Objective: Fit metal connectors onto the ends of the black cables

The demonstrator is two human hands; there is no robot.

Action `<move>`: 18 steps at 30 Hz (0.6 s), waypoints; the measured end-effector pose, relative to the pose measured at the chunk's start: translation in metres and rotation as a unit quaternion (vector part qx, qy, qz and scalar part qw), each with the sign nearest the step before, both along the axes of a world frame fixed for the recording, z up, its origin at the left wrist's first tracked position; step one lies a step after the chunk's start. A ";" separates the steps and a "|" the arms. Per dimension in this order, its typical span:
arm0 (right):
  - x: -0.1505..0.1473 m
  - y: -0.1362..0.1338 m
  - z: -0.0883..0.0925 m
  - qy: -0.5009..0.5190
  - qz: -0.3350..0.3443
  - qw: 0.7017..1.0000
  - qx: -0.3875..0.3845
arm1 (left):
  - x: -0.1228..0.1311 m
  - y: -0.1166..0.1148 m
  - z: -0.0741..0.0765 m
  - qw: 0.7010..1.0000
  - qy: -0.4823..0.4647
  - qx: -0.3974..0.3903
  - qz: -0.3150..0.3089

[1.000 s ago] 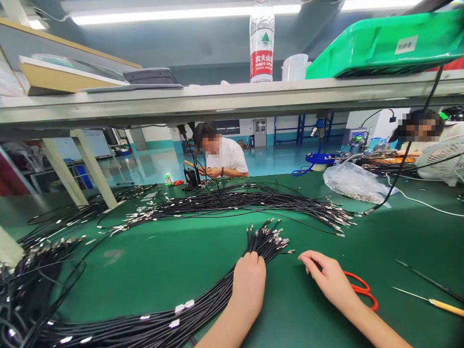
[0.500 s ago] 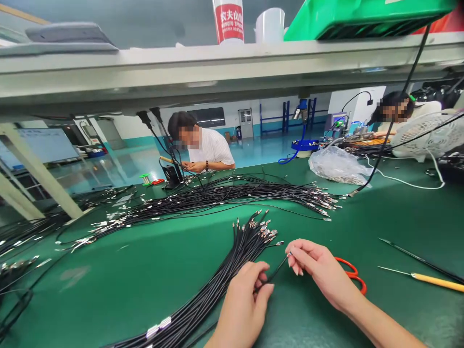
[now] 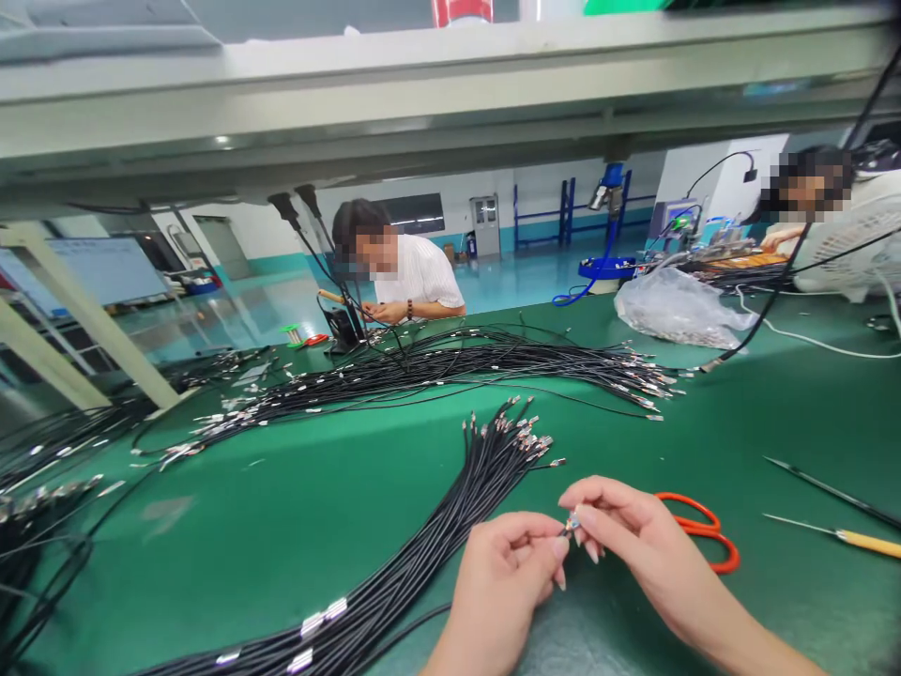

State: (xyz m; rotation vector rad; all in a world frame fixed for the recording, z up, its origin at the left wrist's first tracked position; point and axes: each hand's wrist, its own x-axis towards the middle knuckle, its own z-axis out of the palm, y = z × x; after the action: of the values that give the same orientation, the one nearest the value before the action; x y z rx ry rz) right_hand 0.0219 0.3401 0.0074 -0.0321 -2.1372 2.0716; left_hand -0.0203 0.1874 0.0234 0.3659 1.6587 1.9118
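Observation:
My left hand pinches a black cable close to its end. Right beside it, my right hand holds the small metal connector at that cable's tip between thumb and fingers. The fingertips of both hands nearly touch. Just left of my hands lies a near bundle of black cables, its metal ends fanned out at the top. Behind it, a larger bundle of black cables stretches across the green table.
Red-handled scissors lie partly behind my right hand. A yellow-handled pick and a dark pointed tool rest at the right. Farther back are a plastic bag, a fan and two people. A shelf spans overhead.
My left hand has slid along the cable up to its connector, closing the gap to my right hand. The view has tilted down slightly and shifted, showing less above the shelf.

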 end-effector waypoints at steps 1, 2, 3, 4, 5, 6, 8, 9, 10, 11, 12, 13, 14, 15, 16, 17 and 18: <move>0.000 0.000 0.001 -0.002 -0.001 1.000 0.002 | -0.001 0.000 -0.001 1.000 0.000 -0.004 -0.002; 0.000 0.000 0.002 -0.004 -0.003 1.000 0.008 | -0.001 0.000 -0.002 1.000 0.001 -0.008 -0.002; 0.000 0.000 0.002 -0.007 -0.005 1.000 0.018 | -0.002 0.000 -0.003 1.000 0.003 -0.011 0.001; 0.000 -0.001 0.003 -0.011 -0.006 0.999 0.031 | -0.002 0.000 -0.004 1.000 0.012 -0.014 0.005; 0.001 -0.001 0.004 -0.014 -0.008 0.999 0.044 | -0.001 0.000 -0.004 0.999 0.027 -0.020 0.011; 0.001 -0.002 0.004 -0.015 -0.008 0.998 0.057 | -0.001 0.000 -0.004 0.998 0.046 -0.026 0.018; 0.002 -0.002 0.005 -0.015 -0.006 0.997 0.074 | 0.001 0.000 -0.003 0.997 0.073 -0.035 0.021; 0.002 -0.003 0.006 -0.015 -0.004 0.997 0.081 | 0.001 0.000 -0.002 0.996 0.075 -0.039 0.018; 0.003 -0.003 0.006 -0.015 -0.003 0.996 0.087 | 0.002 -0.001 -0.002 0.997 0.067 -0.038 0.014; 0.003 -0.003 0.007 -0.016 -0.002 0.995 0.093 | 0.002 -0.001 -0.001 0.998 0.051 -0.034 0.007; 0.003 -0.004 0.007 -0.017 -0.001 0.995 0.100 | 0.002 -0.002 -0.001 0.999 0.029 -0.026 -0.001; 0.003 -0.004 0.007 -0.019 -0.001 0.994 0.107 | 0.002 -0.003 -0.001 1.000 0.007 -0.018 -0.009; 0.003 -0.005 0.008 -0.020 0.000 0.993 0.113 | 0.002 -0.003 -0.001 1.000 -0.013 -0.010 -0.013; 0.003 -0.006 0.008 -0.021 0.001 0.993 0.118 | 0.001 -0.004 -0.001 0.999 -0.031 -0.002 -0.016; 0.003 -0.006 0.008 -0.022 0.003 0.993 0.118 | 0.001 -0.004 -0.001 0.999 -0.044 0.005 -0.019; 0.003 -0.007 0.008 -0.024 0.007 0.993 0.116 | 0.001 -0.004 -0.001 0.998 -0.051 0.010 -0.020; 0.003 -0.007 0.008 -0.025 0.011 0.993 0.111 | 0.001 -0.003 -0.001 0.998 -0.057 0.015 -0.022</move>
State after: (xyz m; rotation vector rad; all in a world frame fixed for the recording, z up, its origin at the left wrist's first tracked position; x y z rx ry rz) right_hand 0.0250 0.3328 0.0158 -0.0329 -2.3947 1.8491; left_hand -0.0190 0.1840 0.0227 0.2973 1.5385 1.8912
